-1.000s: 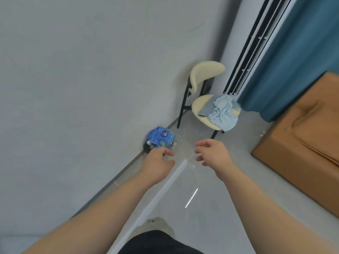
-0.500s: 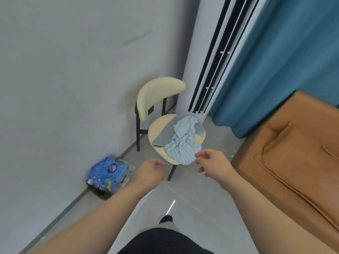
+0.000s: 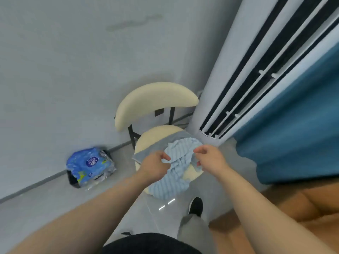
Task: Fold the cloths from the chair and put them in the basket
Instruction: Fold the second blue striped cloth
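Observation:
A cream chair (image 3: 156, 101) with black legs stands against the grey wall. On its seat lies a crumpled light-blue striped cloth (image 3: 178, 173) that hangs over the front edge, on top of a grey cloth (image 3: 156, 146). My left hand (image 3: 154, 166) hovers over the left side of the striped cloth with its fingers loosely curled. My right hand (image 3: 211, 158) is over the cloth's right side, thumb and fingers apart. Neither hand visibly grips the fabric. No basket is in view.
A blue plastic-wrapped pack (image 3: 89, 165) sits on the floor by the wall, left of the chair. A tall white air conditioner (image 3: 238, 79) stands just right of the chair, then a blue curtain (image 3: 293, 134). An orange-brown sofa (image 3: 302, 208) is at lower right. My black shoe (image 3: 196, 206) is near the chair.
I have walked up to the chair, which now sits close below my hands. Both hands have come over the striped cloth, keeping their loosely curled pose.

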Tool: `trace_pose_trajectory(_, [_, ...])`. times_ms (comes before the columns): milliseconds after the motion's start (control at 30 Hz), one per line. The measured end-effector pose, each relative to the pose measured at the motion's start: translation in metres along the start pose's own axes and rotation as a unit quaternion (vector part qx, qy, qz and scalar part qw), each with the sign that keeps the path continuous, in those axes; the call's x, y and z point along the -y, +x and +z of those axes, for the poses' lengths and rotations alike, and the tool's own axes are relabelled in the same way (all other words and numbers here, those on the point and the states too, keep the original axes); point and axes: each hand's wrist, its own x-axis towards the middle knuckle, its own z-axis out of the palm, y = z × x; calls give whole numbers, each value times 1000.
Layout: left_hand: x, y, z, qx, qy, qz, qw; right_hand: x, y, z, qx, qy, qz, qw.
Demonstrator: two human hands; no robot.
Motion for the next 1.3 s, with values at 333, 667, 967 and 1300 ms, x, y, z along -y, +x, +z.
trace_pose_trajectory(333, [-38,16,113,-154,-136,-168,964,-37,148,-69,196,-325,-71,923])
trace_pose_trajectory(667, [21,80,188,-261,-128,-131,948,-125,251,20,243,-486,-236,806])
trace_pose_trajectory(967, [141,152,323,-404,-200,-96,887,-214,327,94,30,-556,-477,680])
trace_pose_trajectory(1300, [63,106,403,-494,-196,-96,842,-186,220,2,130,-297,-605,727])
